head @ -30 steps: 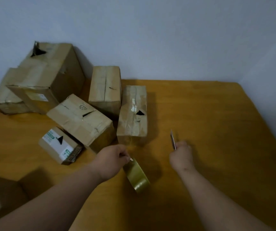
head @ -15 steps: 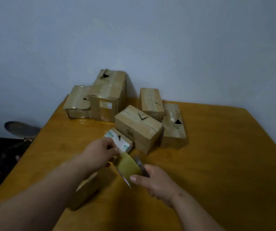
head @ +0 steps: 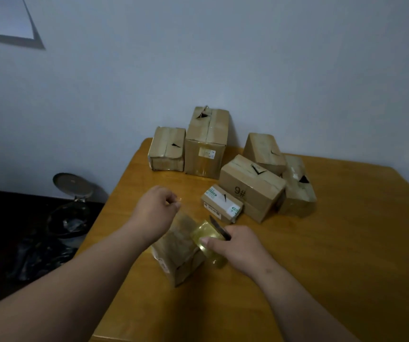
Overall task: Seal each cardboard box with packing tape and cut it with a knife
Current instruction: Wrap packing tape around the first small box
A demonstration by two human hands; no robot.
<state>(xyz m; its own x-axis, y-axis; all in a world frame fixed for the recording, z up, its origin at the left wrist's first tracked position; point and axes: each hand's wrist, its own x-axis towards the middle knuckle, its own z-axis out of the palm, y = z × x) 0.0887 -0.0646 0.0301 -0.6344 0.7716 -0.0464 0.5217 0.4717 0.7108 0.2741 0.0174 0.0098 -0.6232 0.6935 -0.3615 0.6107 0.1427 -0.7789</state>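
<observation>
Pulled away from the roll since a moment ago, the left hand [head: 155, 209] pinches the tape end [head: 178, 199] above the near box [head: 177, 253]; the right hand [head: 238, 245] grips tape roll [head: 207, 240] and knife [head: 219, 229]. Farther on the desk [head: 334, 255], six boxes [head: 250, 186] cluster.

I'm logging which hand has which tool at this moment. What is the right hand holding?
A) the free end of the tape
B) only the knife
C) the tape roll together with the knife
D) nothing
C: the right hand grips the yellowish tape roll with the knife blade sticking up beside it, while the left hand pinches the pulled-out tape end above the cardboard box.
</observation>
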